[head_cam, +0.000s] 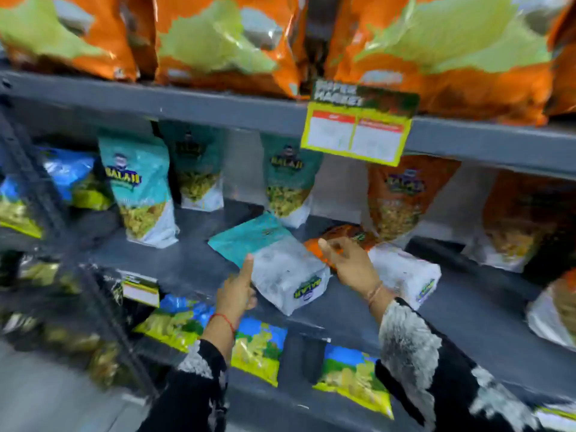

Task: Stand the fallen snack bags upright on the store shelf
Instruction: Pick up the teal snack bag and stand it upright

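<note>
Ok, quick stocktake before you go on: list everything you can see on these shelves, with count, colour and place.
Fallen teal bag: one, teal and white, lying flat on the middle shelf, centre.
Fallen orange bag: one, orange and white, lying flat just right of it.
Upright teal bags: three, middle shelf, left and centre.
Upright orange bags: at least two, middle shelf, right.
Large orange and green bags: at least three, top shelf.
Blue and yellow bags: several, lower shelf and far left.
Price tag: one, yellow, hanging from the top shelf edge.
Small shelf label: one, middle shelf edge, left.
Left hand: open, at the teal bag's near left edge.
Right hand: fingers on the fallen orange bag.
</note>
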Demonstrator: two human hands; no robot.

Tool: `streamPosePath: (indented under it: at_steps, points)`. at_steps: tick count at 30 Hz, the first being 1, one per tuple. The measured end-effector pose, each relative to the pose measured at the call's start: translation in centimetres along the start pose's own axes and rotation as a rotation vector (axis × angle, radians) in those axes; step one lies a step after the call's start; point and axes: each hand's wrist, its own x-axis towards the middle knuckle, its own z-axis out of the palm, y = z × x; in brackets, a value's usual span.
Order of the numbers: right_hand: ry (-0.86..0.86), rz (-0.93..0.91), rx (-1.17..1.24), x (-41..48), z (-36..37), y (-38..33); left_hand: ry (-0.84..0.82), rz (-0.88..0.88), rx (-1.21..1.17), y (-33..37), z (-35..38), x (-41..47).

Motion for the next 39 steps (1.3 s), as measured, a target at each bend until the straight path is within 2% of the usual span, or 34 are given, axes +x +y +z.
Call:
streamPosePath:
  at_steps: [3, 4, 8, 10, 13, 16, 18, 21, 24, 27, 30, 32, 34, 35, 37, 39]
  points:
    - [-0.217, 0.199, -0.080, 2.7, 1.9, 2.0, -0.246, -0.202, -0.202, -1.5, 0.5, 1.7]
    - [-0.291, 0.283, -0.030, 3.1, 2.2, 2.6, -0.307, -0.231, -0.233, -1.9, 1.0, 2.1]
    - [-0.449, 0.513, 0.237, 5.3, 4.2, 3.9, -0.373, -0.306, -0.298, -2.2, 1.2, 4.5]
    - [-0.584, 0.624, 0.373, 5.9, 4.3, 4.3, -0.427, -0.322, -0.272, -2.5, 0.8, 5.4]
    - [-0.681, 0.563, 0.604, 5.5, 5.3, 3.9, -0.591, -0.271, -0.152, -2.6, -0.7, 6.3]
    - [-0.502, 0.400, 0.597, 4.0, 6.5, 3.2, -0.680, -0.082, -0.139, -1.9, -2.3, 7.5]
    - [-0.331, 0.287, 0.605, 3.5, 7.4, 3.2, -0.690, 0.064, -0.135, -0.5, -3.1, 9.0]
    - [-0.065, 0.187, 0.584, 4.3, 9.4, 3.0, -0.673, 0.175, -0.005, 2.3, -3.3, 12.5]
    - [0.130, 0.149, 0.571, 5.3, 11.7, 3.5, -0.641, 0.210, 0.124, 3.2, -2.3, 16.1]
    - [0.202, 0.109, 0.456, 5.6, 13.2, 4.2, -0.648, 0.191, 0.190, 1.7, -1.7, 18.5]
    - [0.224, 0.107, 0.415, 5.6, 14.0, 4.3, -0.654, 0.156, 0.140, -0.1, -1.8, 19.7]
    - [0.366, 0.135, 0.344, 4.9, 14.5, 4.1, -0.613, 0.134, 0.057, -0.8, -1.7, 19.2]
    - [0.531, 0.136, 0.102, 3.4, 15.4, 3.9, -0.455, 0.165, -0.030, -1.6, -1.2, 17.2]
    - [0.528, 0.122, 0.029, 2.5, 16.0, 3.8, -0.323, 0.208, -0.036, -2.2, -0.7, 15.7]
    - [0.369, 0.110, 0.014, 1.2, 17.0, 3.2, -0.083, 0.328, 0.015, -3.3, 0.5, 11.8]
    - [0.205, 0.115, 0.028, 1.2, 17.6, 3.2, 0.003, 0.321, 0.040, -4.5, 2.3, 8.0]
